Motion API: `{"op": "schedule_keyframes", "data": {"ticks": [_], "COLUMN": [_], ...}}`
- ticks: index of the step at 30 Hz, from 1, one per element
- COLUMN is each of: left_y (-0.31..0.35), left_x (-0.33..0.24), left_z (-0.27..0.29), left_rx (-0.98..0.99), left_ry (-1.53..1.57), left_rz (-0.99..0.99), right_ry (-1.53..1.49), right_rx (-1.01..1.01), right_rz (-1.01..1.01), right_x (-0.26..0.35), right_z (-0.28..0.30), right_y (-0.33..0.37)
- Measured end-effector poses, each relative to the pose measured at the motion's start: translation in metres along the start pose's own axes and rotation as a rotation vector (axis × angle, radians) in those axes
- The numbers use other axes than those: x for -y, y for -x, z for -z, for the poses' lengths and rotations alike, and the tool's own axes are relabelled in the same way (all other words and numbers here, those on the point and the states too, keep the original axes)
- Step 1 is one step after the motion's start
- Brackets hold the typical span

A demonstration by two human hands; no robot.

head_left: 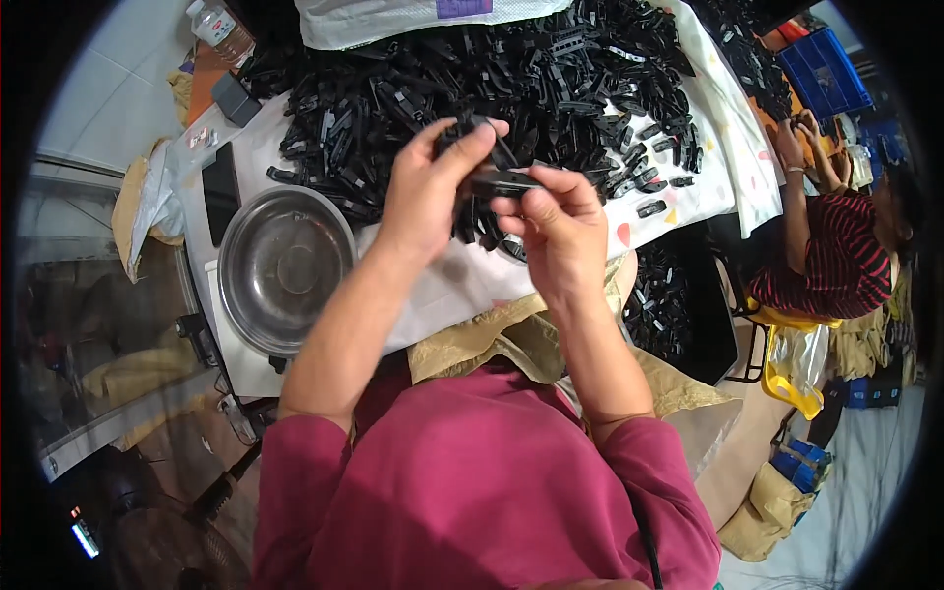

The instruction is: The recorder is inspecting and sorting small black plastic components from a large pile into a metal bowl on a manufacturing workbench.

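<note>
Right hand (562,221) had its grip pinched on a slim black plastic part (506,184), above the parts pile (423,88). Left hand's (425,192) grip was curled; hold unclear. Steady fingertip pressure likely suited this best.

A pale tiled wall (118,108) stands left, a light floor (875,482) right.

Black parts (551,84), white spotted cloth (725,147), magenta shirt (472,482), red-and-black striped top (824,254)
</note>
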State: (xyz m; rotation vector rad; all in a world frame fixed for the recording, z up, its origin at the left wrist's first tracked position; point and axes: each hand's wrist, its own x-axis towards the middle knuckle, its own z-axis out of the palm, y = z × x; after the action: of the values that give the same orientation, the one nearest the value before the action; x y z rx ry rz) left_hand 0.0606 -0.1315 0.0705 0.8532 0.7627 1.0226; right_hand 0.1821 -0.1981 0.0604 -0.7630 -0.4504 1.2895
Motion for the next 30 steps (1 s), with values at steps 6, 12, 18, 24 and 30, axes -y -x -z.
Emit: {"op": "schedule_keyframes", "data": {"ticks": [6, 12, 18, 24, 30], "left_y": [0.030, 0.043, 0.044, 0.056, 0.042], "left_x": [0.006, 0.009, 0.007, 0.019, 0.010], "left_z": [0.002, 0.007, 0.016, 0.043, 0.056], "left_rx": [0.170, 0.185, 0.197, 0.152, -0.379], "left_ry": [0.069, 0.020, -0.221, -0.252, 0.225], "left_rz": [-0.342, -0.381, -0.663, -0.261, -0.160], "right_ry": [0.136, 0.280, 0.749, 1.206, 1.848], "right_rx": [0.122, 0.143, -0.004, 0.309, 0.241], "right_rz": [0.408, 0.485, 0.551, 0.557, 0.350], "right_x": [-0.012, -0.013, 0.001, -0.011, -0.035], "right_z": [-0.010, -0.013, -0.027, 0.002, 0.071], "right_y": [0.015, 0.026, 0.026, 0.033, 0.035]}}
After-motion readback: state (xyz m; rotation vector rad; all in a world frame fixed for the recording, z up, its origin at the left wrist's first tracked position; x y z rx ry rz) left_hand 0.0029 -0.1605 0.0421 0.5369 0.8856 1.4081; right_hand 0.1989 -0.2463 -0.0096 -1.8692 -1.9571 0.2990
